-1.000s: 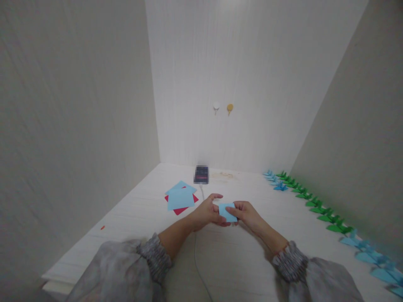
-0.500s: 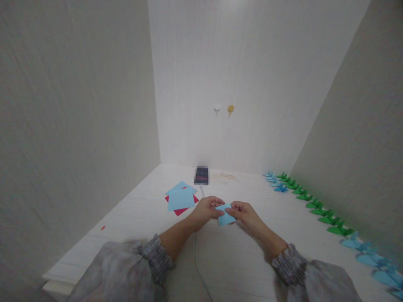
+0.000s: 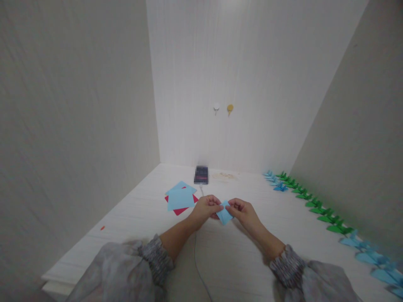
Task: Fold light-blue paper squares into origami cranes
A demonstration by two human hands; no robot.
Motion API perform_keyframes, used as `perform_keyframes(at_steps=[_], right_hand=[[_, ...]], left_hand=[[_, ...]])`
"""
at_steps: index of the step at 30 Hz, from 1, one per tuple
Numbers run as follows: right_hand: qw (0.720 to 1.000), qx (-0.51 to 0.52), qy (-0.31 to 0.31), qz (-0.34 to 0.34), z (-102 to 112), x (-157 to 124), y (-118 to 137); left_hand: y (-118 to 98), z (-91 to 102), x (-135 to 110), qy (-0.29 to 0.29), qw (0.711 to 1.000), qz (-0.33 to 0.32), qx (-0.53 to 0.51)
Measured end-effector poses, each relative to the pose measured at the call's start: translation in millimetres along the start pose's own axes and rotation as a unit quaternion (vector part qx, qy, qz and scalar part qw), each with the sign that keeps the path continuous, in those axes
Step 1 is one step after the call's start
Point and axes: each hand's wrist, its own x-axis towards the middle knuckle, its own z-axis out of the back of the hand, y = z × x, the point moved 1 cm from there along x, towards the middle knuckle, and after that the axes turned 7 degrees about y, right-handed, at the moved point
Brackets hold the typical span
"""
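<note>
A small folded piece of light blue origami paper point(image 3: 224, 216) is held up between both hands over the white table. My left hand point(image 3: 206, 209) pinches its left edge, thumb on top and the fingers partly behind it. My right hand point(image 3: 242, 212) grips the upper right side between thumb and curled fingers. The paper now shows as a diamond with one corner pointing down toward me. To the left of my left hand lie loose sheets, with a light blue sheet point(image 3: 181, 199) over a red sheet point(image 3: 181, 212).
Folded green paper cranes point(image 3: 327, 218) and light blue paper cranes point(image 3: 374, 258) line the right wall. A blurred dark device point(image 3: 201, 175) stands at the back, with a grey cable point(image 3: 198, 264) running toward me. Two hooks, one a yellow hook point(image 3: 230, 108), are on the back wall.
The blue paper has turned in my hands, from a tilted rectangle to a diamond with its corner downward. My fingers have shifted slightly along its edges.
</note>
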Motion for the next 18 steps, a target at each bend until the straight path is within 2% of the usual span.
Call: perform_keyframes(at_steps=[8,13,18], right_hand=[[0.999,0.047,0.004,0.010,5,-1,2],[0.995,0.099,0.010,0.013,9,-2,-2],[0.995,0.092,0.014,0.038,10,-3,-1]], left_hand=[[-6,-1.3,-1,0.004,0.998,-0.040,-0.051],[-13,-6.7,-5,0.010,0.997,-0.041,-0.061],[-18,-8.5,-8,0.039,0.996,-0.040,-0.076]])
